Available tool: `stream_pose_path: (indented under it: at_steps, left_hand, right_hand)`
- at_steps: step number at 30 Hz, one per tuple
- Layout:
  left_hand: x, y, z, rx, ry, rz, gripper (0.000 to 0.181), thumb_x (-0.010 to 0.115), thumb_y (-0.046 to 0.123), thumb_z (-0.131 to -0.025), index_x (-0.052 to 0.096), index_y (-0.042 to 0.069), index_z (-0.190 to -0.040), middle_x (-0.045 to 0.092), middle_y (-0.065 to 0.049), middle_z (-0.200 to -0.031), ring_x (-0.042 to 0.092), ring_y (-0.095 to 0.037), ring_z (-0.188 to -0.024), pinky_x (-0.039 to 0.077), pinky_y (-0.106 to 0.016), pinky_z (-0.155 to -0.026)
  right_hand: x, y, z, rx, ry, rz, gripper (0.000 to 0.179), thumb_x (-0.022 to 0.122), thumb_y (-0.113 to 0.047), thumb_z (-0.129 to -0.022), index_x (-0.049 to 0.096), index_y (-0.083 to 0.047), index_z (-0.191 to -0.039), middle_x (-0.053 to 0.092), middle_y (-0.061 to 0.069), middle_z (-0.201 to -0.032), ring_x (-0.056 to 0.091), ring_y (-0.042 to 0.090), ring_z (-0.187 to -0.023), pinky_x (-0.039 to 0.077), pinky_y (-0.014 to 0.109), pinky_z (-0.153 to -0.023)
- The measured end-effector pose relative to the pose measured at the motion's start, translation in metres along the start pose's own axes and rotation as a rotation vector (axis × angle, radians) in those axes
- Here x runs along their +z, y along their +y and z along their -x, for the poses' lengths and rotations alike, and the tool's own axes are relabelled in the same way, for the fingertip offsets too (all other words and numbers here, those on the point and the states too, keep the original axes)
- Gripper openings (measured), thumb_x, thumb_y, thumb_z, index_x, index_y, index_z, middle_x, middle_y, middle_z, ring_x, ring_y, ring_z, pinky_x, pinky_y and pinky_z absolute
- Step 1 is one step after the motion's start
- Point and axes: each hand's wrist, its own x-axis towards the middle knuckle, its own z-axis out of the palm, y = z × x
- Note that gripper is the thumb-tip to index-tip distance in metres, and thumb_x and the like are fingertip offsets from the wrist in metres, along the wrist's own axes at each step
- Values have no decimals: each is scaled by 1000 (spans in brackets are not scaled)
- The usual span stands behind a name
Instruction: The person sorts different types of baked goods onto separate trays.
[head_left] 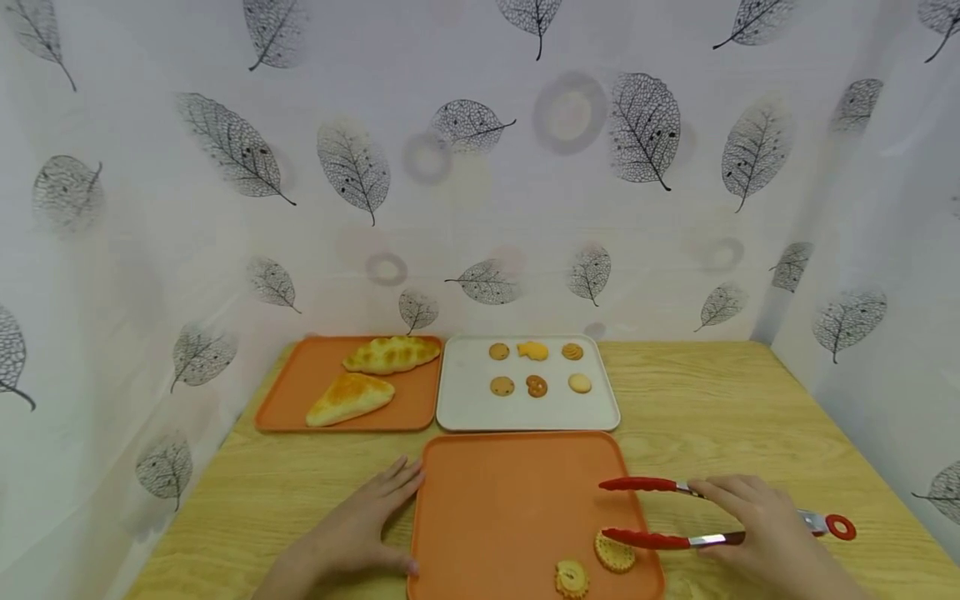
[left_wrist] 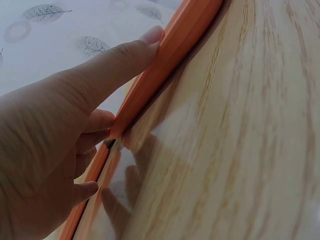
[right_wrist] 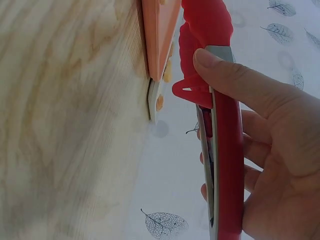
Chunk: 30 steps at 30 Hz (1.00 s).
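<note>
My right hand (head_left: 765,533) grips a pair of red-tipped tongs (right_wrist: 227,150) by the handles. In the head view the tongs' arms are spread apart over the right side of the near orange tray (head_left: 510,500). The lower red tip overlaps a round scalloped cookie (head_left: 615,553); whether it touches cannot be made out. Left of that cookie lies a smaller ridged cookie (head_left: 572,578). At the tray's left edge my left hand (head_left: 360,521) touches the rim with its thumb and fingertips, fingers fairly straight, as the left wrist view also shows.
Behind the near tray is a white tray (head_left: 465,408) bearing several small cookies, a fish-shaped one (head_left: 533,350) among them. To its left, another orange tray (head_left: 292,400) carries a long bread (head_left: 392,355) and a triangular bread (head_left: 351,400). A leaf-patterned curtain (head_left: 480,208) surrounds the wooden table (head_left: 697,400).
</note>
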Motion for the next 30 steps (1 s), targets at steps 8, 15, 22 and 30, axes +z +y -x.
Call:
stream_pose_path:
  at_steps: [8,15,22,30]
  left_hand:
    - [1,0,0,3,1,-8,113,66,76,-67,27,18,-155,19,2,-164,14,-30,-152,26,-60,-115]
    - [1,-1,0,3,2,-7,113,66,77,-68,27,17,-155,19,1,-164,14,-30,-152,27,-60,-114]
    - [0,0,1,4,-2,-9,113,66,76,-68,28,16,-155,20,0,-164,14,-30,-152,27,-61,-114]
    - [-1,1,0,5,-1,-5,113,66,76,-67,28,16,-155,20,0,-164,15,-30,-152,27,-61,-114]
  right_hand:
    - [0,2,17,20,-142,-22,75,91,-49,-50,69,-25,-117,67,-9,-106,57,16,-94,48,43,-69]
    - [0,6,20,-43,-184,-49,73,91,-46,-53,67,-26,-119,66,-5,-107,57,17,-94,47,41,-64]
    - [3,2,18,-47,-199,-22,69,90,-48,-55,68,-26,-117,66,-8,-105,58,18,-94,44,39,-69]
    - [0,-12,6,105,-267,-49,63,89,-46,-58,69,-29,-115,64,-14,-110,59,20,-101,45,43,-82]
